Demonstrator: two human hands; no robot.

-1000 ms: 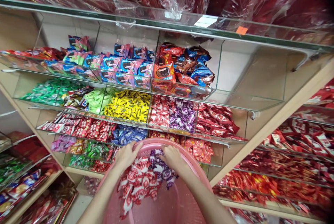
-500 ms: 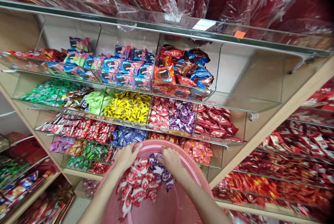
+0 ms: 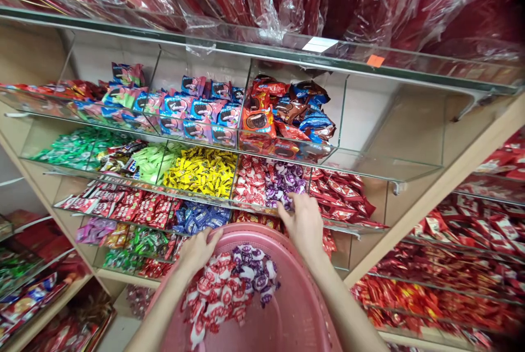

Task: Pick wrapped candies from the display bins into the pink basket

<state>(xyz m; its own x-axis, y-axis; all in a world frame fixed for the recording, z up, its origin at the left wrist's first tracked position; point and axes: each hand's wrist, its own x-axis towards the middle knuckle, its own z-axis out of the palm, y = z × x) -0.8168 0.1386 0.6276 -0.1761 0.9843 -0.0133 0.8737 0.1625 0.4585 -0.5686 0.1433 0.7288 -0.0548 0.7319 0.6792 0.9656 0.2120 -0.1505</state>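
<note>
My left hand (image 3: 197,253) is closed over the far left rim of a pink plastic basket (image 3: 283,316). Inside lie red-and-white wrapped candies (image 3: 217,292) and purple-and-white wrapped candies (image 3: 256,270), gathered on the left and far side. Beyond the rim, my right hand (image 3: 302,221) reaches to the front edge of a shelf compartment, thumb and fingers apart. It is at the purple wrapped candies (image 3: 285,177); whether the fingertips touch them is hard to tell. Red-and-white candies (image 3: 251,180) share that compartment. No candy shows in my right hand.
Clear dividers and a glass shelf edge (image 3: 205,199) front the compartments. Yellow packets (image 3: 200,174) lie left of the purple candies, red packets (image 3: 340,193) right. Packaged cookies (image 3: 200,109) fill the shelf above. A wooden side panel (image 3: 430,199) slants down on the right.
My right hand has left the basket, moving up and right to the purple candies on the shelf. My left hand stays on the rim. The purple candies in the basket are now uncovered.
</note>
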